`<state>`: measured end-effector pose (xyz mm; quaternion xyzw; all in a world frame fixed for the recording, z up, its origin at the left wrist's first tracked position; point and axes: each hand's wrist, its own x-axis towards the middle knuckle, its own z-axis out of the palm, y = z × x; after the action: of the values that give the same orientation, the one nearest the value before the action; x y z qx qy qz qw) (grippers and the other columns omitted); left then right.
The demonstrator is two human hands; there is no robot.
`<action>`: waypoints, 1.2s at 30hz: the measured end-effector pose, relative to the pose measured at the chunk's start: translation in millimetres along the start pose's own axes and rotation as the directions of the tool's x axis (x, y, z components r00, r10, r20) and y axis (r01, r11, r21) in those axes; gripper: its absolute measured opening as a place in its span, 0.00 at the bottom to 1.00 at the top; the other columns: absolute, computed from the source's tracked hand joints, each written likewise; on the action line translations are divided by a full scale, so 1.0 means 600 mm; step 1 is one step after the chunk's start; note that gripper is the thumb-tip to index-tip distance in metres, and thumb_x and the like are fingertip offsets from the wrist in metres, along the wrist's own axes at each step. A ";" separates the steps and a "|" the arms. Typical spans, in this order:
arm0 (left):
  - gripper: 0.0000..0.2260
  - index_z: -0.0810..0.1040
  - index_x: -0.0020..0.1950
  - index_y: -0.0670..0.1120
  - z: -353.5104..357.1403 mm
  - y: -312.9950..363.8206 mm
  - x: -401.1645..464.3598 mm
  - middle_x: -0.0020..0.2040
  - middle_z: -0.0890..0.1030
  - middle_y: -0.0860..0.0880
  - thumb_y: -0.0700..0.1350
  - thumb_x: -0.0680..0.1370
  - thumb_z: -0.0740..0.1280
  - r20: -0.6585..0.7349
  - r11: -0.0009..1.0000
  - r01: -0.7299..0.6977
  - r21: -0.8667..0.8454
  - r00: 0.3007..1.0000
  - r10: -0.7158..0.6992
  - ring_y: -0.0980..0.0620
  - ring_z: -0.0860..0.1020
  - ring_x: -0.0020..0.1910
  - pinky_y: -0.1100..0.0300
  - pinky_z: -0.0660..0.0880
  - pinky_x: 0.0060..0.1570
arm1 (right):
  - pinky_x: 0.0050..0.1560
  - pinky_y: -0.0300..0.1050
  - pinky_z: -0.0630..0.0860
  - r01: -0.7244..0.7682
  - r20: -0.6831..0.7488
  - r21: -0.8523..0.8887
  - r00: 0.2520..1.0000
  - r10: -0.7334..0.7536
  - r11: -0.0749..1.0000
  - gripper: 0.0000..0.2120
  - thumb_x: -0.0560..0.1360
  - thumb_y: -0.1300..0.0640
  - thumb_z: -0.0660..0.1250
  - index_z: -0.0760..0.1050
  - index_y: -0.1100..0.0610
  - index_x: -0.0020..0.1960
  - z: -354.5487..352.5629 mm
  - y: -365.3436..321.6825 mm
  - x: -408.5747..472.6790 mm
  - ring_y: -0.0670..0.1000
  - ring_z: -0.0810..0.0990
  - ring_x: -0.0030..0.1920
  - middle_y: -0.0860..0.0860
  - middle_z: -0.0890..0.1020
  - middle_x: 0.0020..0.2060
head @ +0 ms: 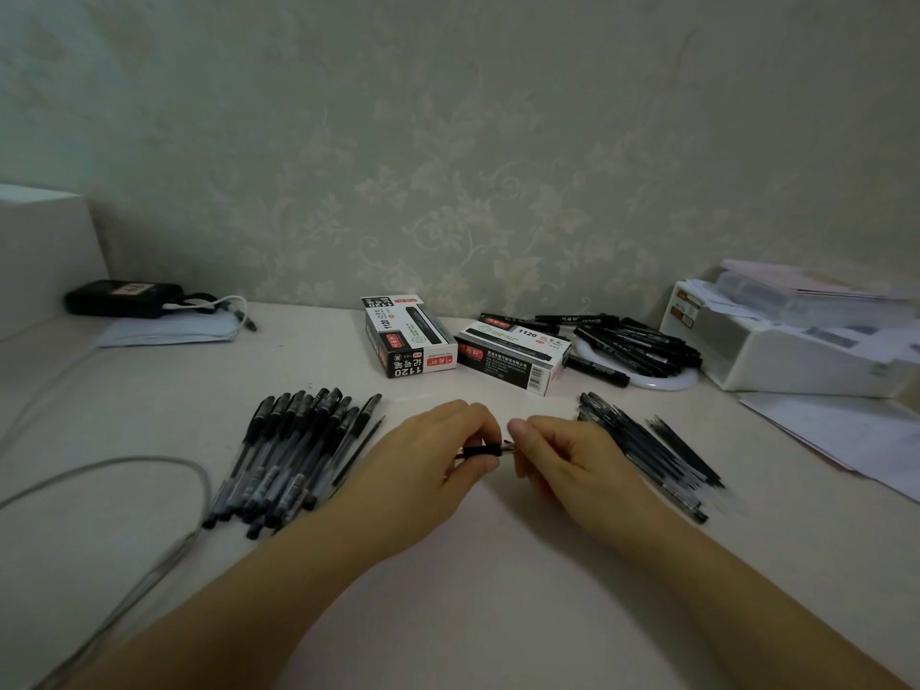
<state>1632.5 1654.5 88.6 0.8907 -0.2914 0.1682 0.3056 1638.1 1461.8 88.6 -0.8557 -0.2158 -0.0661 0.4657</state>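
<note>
**Figure. Working a pen part at mid-bench.** The person's left grip (438, 455) was curled round a short black pen piece (482, 450). The piece was held just above the bench (448, 615), between the two hands. The right grip (562, 455) pinched the thin end that stuck out of the piece toward the right. Whether the parts were being joined or separated could not be told.

A row of capped pens (293, 455) lay just left of the left wrist. A looser heap of pens and thin refills (647, 450) lay just right of the right hand. Two marker boxes (410, 341) stood behind, near the wall, with a pile of markers (637, 346) beside them.

For a clean result, the step probably called for the following:
- Both holds should sit close to the joint, with the two parts on one straight line.
- Force should run along that line, or as a fingertip twist, because a sideways load would likely bend the thin end.
- The work was best done low over the bare bench between the piles, so a dropped part would not roll in among either of them.
</note>
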 end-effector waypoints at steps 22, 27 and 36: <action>0.04 0.78 0.49 0.52 -0.006 -0.013 0.003 0.41 0.75 0.58 0.50 0.79 0.64 -0.153 0.995 0.068 0.071 0.987 -0.056 0.60 0.73 0.42 0.65 0.70 0.43 | 0.41 0.34 0.70 -0.124 -0.226 -0.304 0.972 0.055 0.944 0.09 0.78 0.43 0.64 0.78 0.46 0.52 -0.017 0.022 0.009 0.41 0.75 0.41 0.42 0.78 0.43; 0.07 0.77 0.52 0.54 -0.004 -0.019 0.001 0.42 0.75 0.59 0.52 0.80 0.61 -0.091 0.991 0.089 0.105 0.993 -0.080 0.61 0.72 0.42 0.71 0.67 0.40 | 0.51 0.38 0.70 -0.156 -0.123 -0.475 0.986 0.111 0.866 0.15 0.74 0.44 0.71 0.80 0.49 0.58 -0.012 0.038 0.009 0.45 0.72 0.49 0.46 0.73 0.50; 0.07 0.78 0.53 0.55 -0.004 -0.025 0.000 0.39 0.72 0.59 0.53 0.80 0.62 -0.046 0.989 0.108 0.101 0.994 -0.104 0.62 0.72 0.41 0.70 0.66 0.40 | 0.45 0.32 0.73 -0.042 -0.108 -0.240 0.994 0.016 0.970 0.05 0.77 0.56 0.69 0.78 0.46 0.46 -0.009 0.026 0.008 0.40 0.77 0.46 0.41 0.80 0.44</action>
<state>1641.5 1665.6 83.7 0.9159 -0.2284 0.1847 0.2735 1649.6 1451.6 81.2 -0.9044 -0.1687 -0.1303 0.3695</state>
